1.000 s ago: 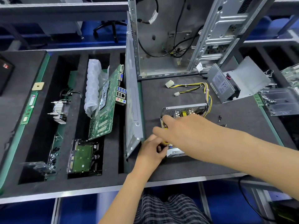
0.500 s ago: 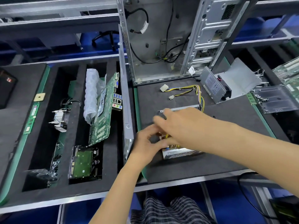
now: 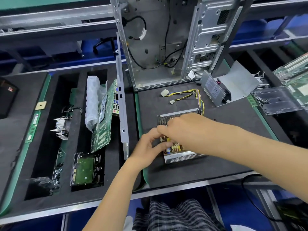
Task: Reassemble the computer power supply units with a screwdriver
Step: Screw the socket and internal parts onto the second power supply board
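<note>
The open power supply unit (image 3: 179, 154) sat on the dark foam surface (image 3: 216, 164), near its front edge, just right of the green-edged seam. Its perforated metal housing was uncovered on top, with the internal board and yellow components visible between the two hands. A bundle of yellow, black and blue wires (image 3: 198, 97) ran from the unit's far right corner toward the back of the surface, ending in two loose connectors.

The left hand (image 3: 148, 147) was at the unit's left side, fingers curled in at its edge; whether it pinched a part or only touched the housing could not be told. The right hand (image 3: 181, 129) reached across the top of the unit, fingers bent down over the mesh; what lay under them was hidden, so its grip could not be told either. No screwdriver could be made out in either hand.

Behind the unit stood an empty computer case (image 3: 166, 47), upright and open. A second power supply (image 3: 215, 89) lay tilted to the right of the wires. In the foam slots to the left: a motherboard (image 3: 103, 117) leaning on edge, a hard drive (image 3: 85, 169), a heatsink (image 3: 61, 129).
</note>
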`<state>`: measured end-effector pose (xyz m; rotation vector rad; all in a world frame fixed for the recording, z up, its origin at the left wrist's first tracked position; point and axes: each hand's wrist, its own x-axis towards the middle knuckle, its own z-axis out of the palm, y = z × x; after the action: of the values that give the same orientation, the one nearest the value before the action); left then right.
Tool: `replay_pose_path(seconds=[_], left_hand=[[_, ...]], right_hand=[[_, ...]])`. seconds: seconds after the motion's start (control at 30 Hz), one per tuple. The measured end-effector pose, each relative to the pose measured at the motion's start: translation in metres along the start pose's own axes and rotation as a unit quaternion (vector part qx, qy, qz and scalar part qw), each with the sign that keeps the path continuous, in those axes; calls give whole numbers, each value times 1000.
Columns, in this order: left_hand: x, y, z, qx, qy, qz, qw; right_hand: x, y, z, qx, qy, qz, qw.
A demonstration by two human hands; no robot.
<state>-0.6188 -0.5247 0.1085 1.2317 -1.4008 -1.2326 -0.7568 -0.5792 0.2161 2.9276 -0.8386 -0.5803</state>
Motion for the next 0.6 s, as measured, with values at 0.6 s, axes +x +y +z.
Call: replay_pose_path(seconds=[0.6], left_hand=[[-6, -8, 5, -45, 8, -38, 998]], right_hand=[[4, -12, -7, -49, 38, 8, 998]])
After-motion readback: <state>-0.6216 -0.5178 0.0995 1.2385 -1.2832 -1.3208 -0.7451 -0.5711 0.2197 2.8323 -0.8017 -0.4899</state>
